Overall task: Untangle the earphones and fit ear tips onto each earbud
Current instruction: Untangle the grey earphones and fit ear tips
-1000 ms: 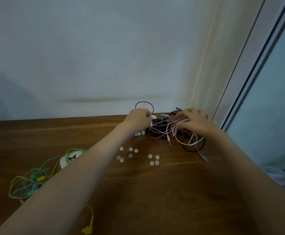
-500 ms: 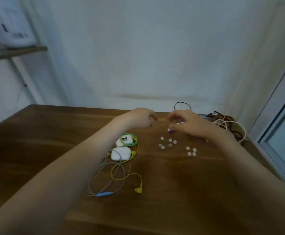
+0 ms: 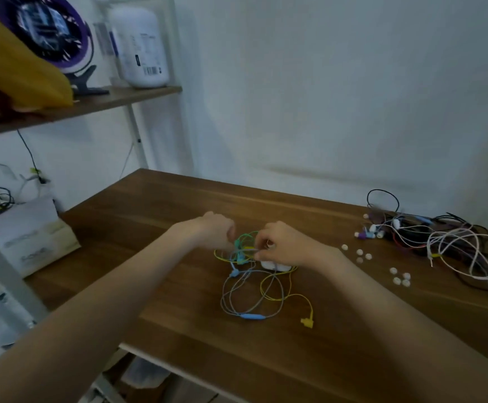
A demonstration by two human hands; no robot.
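Just barcode-labelled bottle (image 3: 141, 45) beyond held earphones (image 3: 248, 289)

Middle bundle: tangle of thin green, yellow and grey-blue earphone cords (image 3: 247, 271), knotted at the far end, loose loops lying flat nearer the front.
Its near ends: yellow L-shaped plug (image 3: 307, 321); blue inline remote (image 3: 253, 316).
Right bundle: heap of white, pink, black and red earphone cords (image 3: 455, 245), snarled, far right.
Tips: small white round ear tips (image 3: 359, 252), loose, in two clusters beside the right heap.
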